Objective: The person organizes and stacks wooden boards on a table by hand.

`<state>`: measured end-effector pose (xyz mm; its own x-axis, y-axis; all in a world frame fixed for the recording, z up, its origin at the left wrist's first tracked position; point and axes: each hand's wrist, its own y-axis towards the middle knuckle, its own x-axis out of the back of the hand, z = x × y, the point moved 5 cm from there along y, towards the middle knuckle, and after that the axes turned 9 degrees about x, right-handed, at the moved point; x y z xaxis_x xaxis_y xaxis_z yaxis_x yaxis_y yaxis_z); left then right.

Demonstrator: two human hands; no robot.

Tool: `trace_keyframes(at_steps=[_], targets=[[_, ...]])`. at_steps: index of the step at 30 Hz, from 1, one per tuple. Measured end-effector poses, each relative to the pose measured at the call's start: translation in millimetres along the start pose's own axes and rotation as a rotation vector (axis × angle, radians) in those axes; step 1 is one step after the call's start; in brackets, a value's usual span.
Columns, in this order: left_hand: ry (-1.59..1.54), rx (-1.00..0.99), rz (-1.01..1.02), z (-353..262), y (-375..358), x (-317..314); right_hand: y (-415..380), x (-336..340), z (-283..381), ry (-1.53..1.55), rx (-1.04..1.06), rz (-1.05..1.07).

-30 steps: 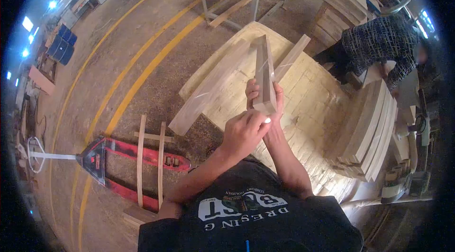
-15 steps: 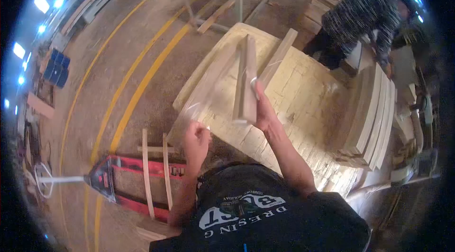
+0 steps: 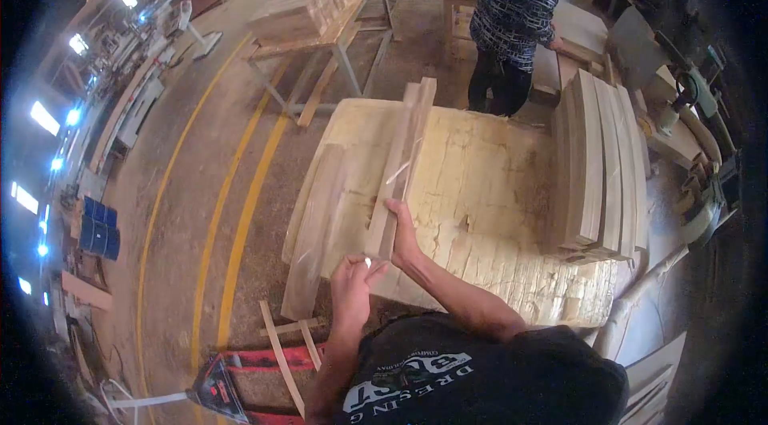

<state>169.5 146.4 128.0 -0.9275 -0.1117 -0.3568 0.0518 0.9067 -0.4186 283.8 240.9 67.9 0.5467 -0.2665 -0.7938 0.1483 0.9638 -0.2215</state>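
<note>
My right hand (image 3: 406,237) is closed round the near part of a wooden board (image 3: 386,221) above the table. Another narrow board (image 3: 426,97) runs alongside its far part. A thin white stroke (image 3: 398,174) shows on the wood. Close to the board's near end, my left hand (image 3: 352,285) pinches a small white piece of chalk (image 3: 368,263). More boards (image 3: 316,241) lie along the left side of the yellowish worktable (image 3: 496,185), one jutting past its near edge.
A stack of boards (image 3: 604,161) stands at the table's right side. Behind the table, a person (image 3: 516,17) in a patterned top handles wood. A bench with stacked wood (image 3: 308,5) is at the far left. A red pallet jack (image 3: 228,385) sits on the floor at lower left.
The board in my right hand has come down and nearer to me. My left hand has moved right to its near end. The view has tilted up, and the other person stands more upright.
</note>
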Motion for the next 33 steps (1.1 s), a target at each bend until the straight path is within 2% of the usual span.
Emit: trace_keyframes(at_steps=[3, 6, 8, 10, 12, 14, 16, 17, 18, 20, 22, 23, 25, 27, 28, 29, 31, 32, 33], targets=[[0.073, -0.036, -0.009, -16, 32, -20, 40, 6, -4, 0.088, -0.025, -0.043], [0.074, -0.032, 0.002, -22, 66, -41, 69, 4, 19, 0.113, -0.02, 0.02], [0.049, -0.027, -0.006, -23, 83, -51, 101, 24, 27, -0.103, 0.202, -0.01], [0.115, -0.053, 0.023, -21, 91, -53, 77, 40, 73, -0.978, 0.509, -0.428], [0.175, -0.021, -0.019, -25, 70, -40, 26, 15, 120, -0.929, 0.782, -0.414], [0.222, 0.026, -0.1, -15, 48, -9, 18, 34, 107, -0.71, 0.666, -0.274], [0.241, -0.028, -0.162, 3, 17, 38, -11, 47, 74, -0.694, 0.441, -0.156], [0.181, -0.133, -0.273, 11, -1, 66, -22, 48, 53, -0.649, 0.305, -0.096], [0.181, -0.132, -0.31, 18, -15, 89, -30, 54, 30, -0.644, 0.274, -0.076], [0.361, -0.463, -0.76, 10, -60, 143, -44, 62, -28, -0.639, -0.086, 0.264], [0.64, -0.48, -1.126, 13, -89, 189, -58, 29, -65, -0.717, -0.352, 0.447], [0.634, -0.471, -1.128, 9, -93, 190, -64, 12, -79, -0.67, -0.432, 0.524], [0.244, -0.118, -0.906, 14, -89, 193, -72, -22, -102, -0.631, -0.513, 0.611], [0.281, -0.118, -0.879, 22, -84, 178, -75, -40, -116, -0.621, -0.547, 0.468], [0.328, -0.116, -0.847, 28, -79, 166, -66, -20, -139, -0.635, -0.546, 0.476], [0.31, -0.119, -0.848, 30, -79, 152, -45, 11, -177, -0.656, -0.371, 0.615], [0.234, -0.202, -0.662, 26, -77, 117, -40, -11, -167, -0.682, -0.185, 0.756], [0.225, -0.205, -0.652, 31, -76, 110, -36, -15, -154, -0.603, -0.242, 0.5], [0.279, -0.256, -0.523, 34, -73, 97, -40, -27, -133, -0.514, -0.289, 0.243]])
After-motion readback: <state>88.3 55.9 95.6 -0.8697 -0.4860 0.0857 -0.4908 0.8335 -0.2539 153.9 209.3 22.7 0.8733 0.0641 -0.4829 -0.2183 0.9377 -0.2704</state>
